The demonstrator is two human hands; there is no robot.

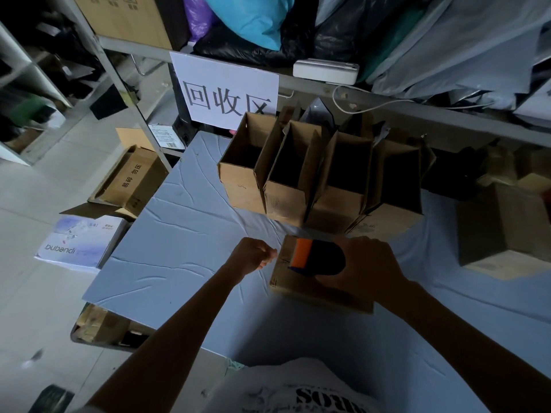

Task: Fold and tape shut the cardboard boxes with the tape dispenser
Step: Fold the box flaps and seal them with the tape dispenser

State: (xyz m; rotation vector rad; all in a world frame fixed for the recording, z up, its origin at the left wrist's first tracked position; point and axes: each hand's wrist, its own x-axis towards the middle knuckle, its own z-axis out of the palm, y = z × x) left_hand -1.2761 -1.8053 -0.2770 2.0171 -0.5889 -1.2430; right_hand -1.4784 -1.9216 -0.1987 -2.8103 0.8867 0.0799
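A small closed cardboard box (pixel 301 289) lies on the blue-covered table (pixel 185 248) in front of me. My right hand (pixel 369 263) grips an orange and black tape dispenser (pixel 316 257) that rests on the box's top. My left hand (pixel 253 254) is at the box's left edge with fingers curled, pinching at the edge; what it pinches is too small to make out. Behind this box stands a row of several open cardboard boxes (pixel 298 180) with flaps up.
Another cardboard box (pixel 504 231) stands on the table at the right. A metal shelf (pixel 208 52) with bags and a paper sign (pixel 226 90) rises behind. On the floor at the left lie a cardboard box (pixel 131 180) and a white box (pixel 80 242).
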